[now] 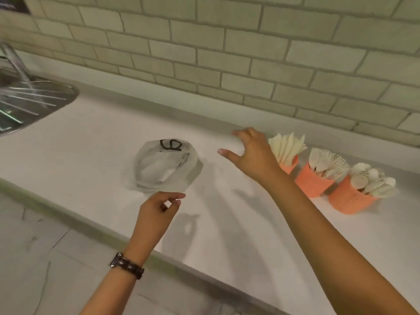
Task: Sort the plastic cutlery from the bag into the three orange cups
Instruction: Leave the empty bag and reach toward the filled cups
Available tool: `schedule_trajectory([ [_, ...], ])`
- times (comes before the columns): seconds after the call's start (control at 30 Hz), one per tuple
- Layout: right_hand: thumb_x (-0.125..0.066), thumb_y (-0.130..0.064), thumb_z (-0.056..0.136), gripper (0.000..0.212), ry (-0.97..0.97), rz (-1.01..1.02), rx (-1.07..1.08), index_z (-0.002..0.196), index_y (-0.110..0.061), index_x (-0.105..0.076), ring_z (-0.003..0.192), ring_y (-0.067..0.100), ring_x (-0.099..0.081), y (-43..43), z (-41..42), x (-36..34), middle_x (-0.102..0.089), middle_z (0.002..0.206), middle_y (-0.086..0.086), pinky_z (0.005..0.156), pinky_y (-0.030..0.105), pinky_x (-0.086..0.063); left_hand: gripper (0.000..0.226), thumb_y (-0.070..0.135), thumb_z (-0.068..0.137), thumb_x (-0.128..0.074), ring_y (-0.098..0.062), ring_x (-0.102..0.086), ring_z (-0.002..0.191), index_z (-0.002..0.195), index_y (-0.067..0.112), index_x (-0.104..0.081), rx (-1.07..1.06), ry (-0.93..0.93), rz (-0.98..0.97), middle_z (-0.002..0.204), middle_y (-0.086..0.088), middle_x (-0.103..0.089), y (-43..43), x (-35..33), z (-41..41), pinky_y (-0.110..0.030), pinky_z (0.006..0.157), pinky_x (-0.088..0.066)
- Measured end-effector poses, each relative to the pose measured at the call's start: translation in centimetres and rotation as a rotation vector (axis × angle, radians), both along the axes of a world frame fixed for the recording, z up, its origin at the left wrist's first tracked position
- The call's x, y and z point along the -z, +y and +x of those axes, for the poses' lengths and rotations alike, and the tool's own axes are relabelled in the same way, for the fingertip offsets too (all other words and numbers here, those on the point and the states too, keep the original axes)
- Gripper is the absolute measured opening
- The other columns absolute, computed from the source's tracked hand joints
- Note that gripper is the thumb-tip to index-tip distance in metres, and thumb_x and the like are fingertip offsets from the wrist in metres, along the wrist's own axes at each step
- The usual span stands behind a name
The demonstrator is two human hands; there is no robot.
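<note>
A clear plastic bag with a black mark lies crumpled on the white counter; I cannot tell whether any cutlery is inside. Three orange cups stand in a row at the right: the knife cup, the fork cup and the spoon cup, each full of white plastic cutlery. My right hand hovers between the bag and the knife cup, fingers spread, holding nothing. My left hand, with a wristwatch, floats just in front of the bag, fingers loosely curled, thumb and forefinger apart, nothing in it.
A steel sink with a drain rack sits at the far left. A tiled wall runs behind the counter. The counter's front edge slants across the lower left, with grey floor below.
</note>
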State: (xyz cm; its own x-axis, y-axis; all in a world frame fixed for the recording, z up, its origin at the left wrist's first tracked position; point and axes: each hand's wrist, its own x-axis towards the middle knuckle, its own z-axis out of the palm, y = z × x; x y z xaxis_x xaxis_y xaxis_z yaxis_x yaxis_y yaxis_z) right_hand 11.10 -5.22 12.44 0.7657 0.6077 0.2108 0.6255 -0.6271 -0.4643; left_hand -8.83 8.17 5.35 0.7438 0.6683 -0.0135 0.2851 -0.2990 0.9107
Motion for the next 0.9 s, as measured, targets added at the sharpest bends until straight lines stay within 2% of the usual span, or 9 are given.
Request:
schedule_trajectory([
  [0.1,-0.060,-0.077,0.062,0.109,0.057,-0.112,-0.112,0.147,-0.025,-0.018,0.144,0.030,-0.009,6.8,-3.4,0.8,-0.011,0.157,0.006,0.115,0.053,-0.014,0.023,0.014,0.086,-0.061,-0.009,-0.039,0.051,0.088,0.034,-0.071,-0.048,0.039,0.025,0.079,0.011,-0.061,2.8,1.0,-4.8,-0.007,0.051,-0.038],
  [0.2,-0.056,-0.088,0.048,0.132,0.021,-0.245,-0.215,0.149,-0.028,0.003,0.144,0.033,0.019,13.9,-5.0,2.5,0.018,0.158,0.005,0.108,0.065,0.010,0.023,0.013,0.087,-0.059,-0.006,-0.040,0.050,0.090,0.032,-0.071,-0.067,0.092,0.018,0.087,0.010,-0.063,5.4,2.7,-9.5,-0.008,0.050,-0.036],
  [0.27,-0.051,-0.093,0.042,0.137,-0.006,-0.355,-0.252,0.149,-0.031,0.009,0.142,0.034,0.025,17.9,-5.3,3.8,0.024,0.157,0.006,0.104,0.070,0.014,0.022,0.013,0.088,-0.059,-0.003,-0.041,0.048,0.091,0.031,-0.071,-0.093,0.122,0.006,0.085,0.009,-0.062,6.8,3.8,-12.3,-0.008,0.047,-0.035],
  [0.4,-0.046,-0.097,0.039,0.135,0.027,-0.636,-0.238,0.148,-0.037,0.007,0.142,0.036,0.022,22.8,-5.1,7.4,0.019,0.158,0.005,0.101,0.074,0.013,0.019,0.020,0.090,-0.057,-0.007,-0.038,0.051,0.095,0.034,-0.070,-0.181,0.178,-0.016,0.083,0.014,-0.062,8.5,5.8,-16.7,-0.010,0.049,-0.037],
  [0.53,-0.046,-0.088,0.061,0.108,0.248,-0.791,-0.205,0.146,-0.045,0.006,0.143,0.039,0.015,22.1,-6.1,14.0,0.018,0.158,0.001,0.102,0.075,0.008,0.017,0.024,0.090,-0.057,-0.008,-0.037,0.051,0.094,0.036,-0.069,-0.235,0.209,-0.075,0.079,0.014,-0.060,8.3,7.8,-18.9,-0.008,0.047,-0.037],
  [0.6,-0.051,-0.080,0.067,0.101,0.322,-0.731,-0.181,0.146,-0.044,-0.001,0.144,0.039,0.008,21.0,-7.0,15.0,0.011,0.159,0.001,0.105,0.070,0.003,0.016,0.023,0.090,-0.058,-0.007,-0.037,0.049,0.093,0.034,-0.069,-0.222,0.223,-0.088,0.076,0.012,-0.059,7.6,8.6,-19.4,-0.007,0.046,-0.037],
  [0.7,-0.059,-0.057,0.079,0.082,0.308,-0.654,-0.206,0.147,-0.029,-0.023,0.139,0.035,-0.019,18.4,-9.2,13.5,-0.022,0.153,0.008,0.111,0.051,-0.017,0.016,0.022,0.090,-0.058,-0.009,-0.039,0.052,0.095,0.030,-0.071,-0.156,0.246,-0.102,0.082,0.007,-0.064,5.6,9.5,-19.3,-0.007,0.048,-0.038],
  [0.8,-0.056,-0.033,0.079,0.063,0.252,-0.581,-0.172,0.138,-0.023,-0.037,0.116,0.032,-0.046,12.5,-12.1,13.4,-0.048,0.132,0.008,0.090,0.041,-0.037,0.019,0.021,0.089,-0.059,-0.007,-0.040,0.051,0.090,0.037,-0.069,-0.050,0.231,-0.117,0.084,0.004,-0.067,2.4,10.2,-18.9,-0.008,0.047,-0.037],
  [0.9,-0.057,-0.020,0.078,0.049,0.249,-0.361,-0.116,0.126,-0.020,-0.047,0.100,0.030,-0.057,2.7,-16.0,14.5,-0.063,0.109,0.007,0.081,0.035,-0.041,0.021,0.020,0.088,-0.060,-0.007,-0.041,0.051,0.087,0.039,-0.068,0.063,0.234,-0.102,0.083,0.000,-0.068,-1.8,11.0,-19.0,-0.013,0.046,-0.037],
])
